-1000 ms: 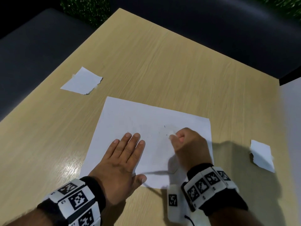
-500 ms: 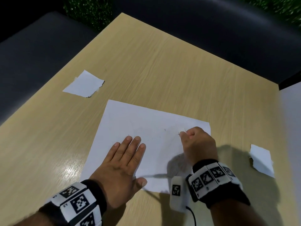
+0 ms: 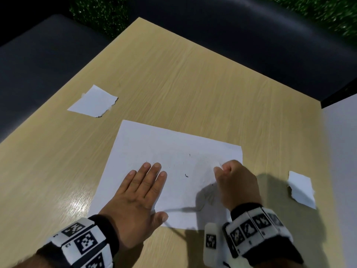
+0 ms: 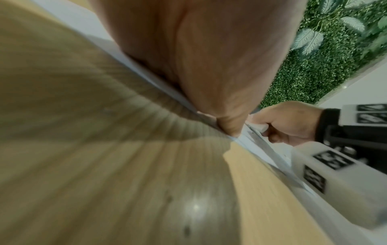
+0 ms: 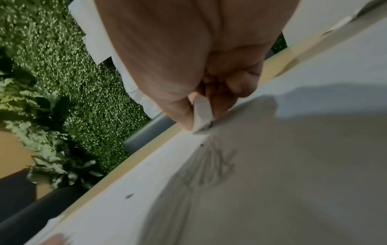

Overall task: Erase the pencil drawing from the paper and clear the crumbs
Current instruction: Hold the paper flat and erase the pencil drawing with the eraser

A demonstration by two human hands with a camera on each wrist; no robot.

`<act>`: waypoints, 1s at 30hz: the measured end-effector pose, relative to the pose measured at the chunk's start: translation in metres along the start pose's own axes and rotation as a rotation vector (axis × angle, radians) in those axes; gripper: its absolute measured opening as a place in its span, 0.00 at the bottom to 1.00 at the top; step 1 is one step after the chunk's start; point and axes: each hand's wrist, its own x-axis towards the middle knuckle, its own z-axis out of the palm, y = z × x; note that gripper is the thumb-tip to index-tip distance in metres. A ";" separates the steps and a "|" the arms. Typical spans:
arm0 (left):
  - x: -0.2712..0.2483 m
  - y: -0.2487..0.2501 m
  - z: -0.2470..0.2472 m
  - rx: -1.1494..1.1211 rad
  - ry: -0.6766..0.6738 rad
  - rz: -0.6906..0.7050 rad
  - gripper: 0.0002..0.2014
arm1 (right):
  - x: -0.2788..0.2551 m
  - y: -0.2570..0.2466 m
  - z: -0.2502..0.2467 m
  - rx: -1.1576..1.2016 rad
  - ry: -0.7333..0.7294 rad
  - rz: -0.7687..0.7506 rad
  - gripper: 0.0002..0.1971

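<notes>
A white sheet of paper (image 3: pixel 158 147) lies on the wooden table (image 3: pixel 173 84). My left hand (image 3: pixel 143 188) lies flat on its near left part, fingers straight and pressing it down. My right hand (image 3: pixel 233 180) pinches a small white eraser (image 5: pixel 202 114) whose tip touches the paper's right part; the eraser also shows in the left wrist view (image 4: pixel 258 126). Faint pencil lines (image 5: pixel 217 167) remain just below the eraser. Dark eraser crumbs (image 3: pixel 186 175) are scattered over the middle of the sheet.
A torn paper scrap (image 3: pixel 92 102) lies at the table's left, another scrap (image 3: pixel 301 188) at the right near a white panel (image 3: pixel 340 171). Dark cushioned seating (image 3: pixel 251 35) surrounds the table's far edges, with a green plant wall (image 5: pixel 52 66) behind.
My right hand has slid the eraser to the right across the paper, toward its right edge. More crumbs show on the sheet. The left hand has stayed in place.
</notes>
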 end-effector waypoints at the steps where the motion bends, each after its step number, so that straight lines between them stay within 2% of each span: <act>1: 0.000 0.000 0.000 -0.003 0.005 -0.005 0.37 | -0.014 -0.002 -0.002 0.012 -0.042 -0.038 0.12; 5: 0.000 -0.001 0.002 0.007 -0.015 -0.002 0.38 | -0.081 -0.022 0.016 0.063 -0.270 -0.262 0.11; 7: 0.000 -0.001 0.001 0.015 -0.020 0.001 0.38 | -0.086 -0.023 0.024 0.024 -0.250 -0.300 0.11; 11: 0.000 -0.001 0.001 0.005 -0.015 0.004 0.38 | -0.049 -0.005 0.011 -0.014 -0.106 -0.112 0.12; 13: 0.001 -0.002 0.001 0.001 -0.019 0.000 0.39 | -0.043 -0.004 0.008 -0.024 -0.043 -0.081 0.12; 15: 0.000 -0.002 0.001 0.003 -0.029 0.005 0.39 | -0.054 -0.016 0.014 -0.006 -0.076 -0.147 0.11; 18: 0.001 -0.002 0.001 0.008 -0.032 0.007 0.39 | -0.072 -0.030 0.028 0.018 -0.167 -0.344 0.09; 19: 0.001 -0.002 0.001 0.007 -0.029 0.008 0.39 | -0.068 -0.029 0.028 0.020 -0.159 -0.332 0.09; 22: 0.001 -0.002 0.000 -0.010 -0.023 0.008 0.39 | -0.037 -0.019 0.016 0.045 -0.086 -0.100 0.11; 24: 0.000 -0.002 0.000 -0.015 -0.023 0.008 0.38 | -0.025 -0.013 0.009 0.012 -0.024 -0.032 0.13; 26: 0.000 -0.002 0.001 -0.016 -0.030 0.006 0.38 | -0.034 -0.018 0.010 -0.002 -0.032 -0.082 0.13; 29: 0.001 -0.003 0.000 -0.011 -0.034 0.002 0.38 | -0.069 -0.031 0.023 -0.012 -0.173 -0.278 0.10; 30: 0.002 -0.003 0.000 -0.008 -0.034 0.006 0.38 | -0.072 -0.029 0.025 -0.025 -0.175 -0.288 0.10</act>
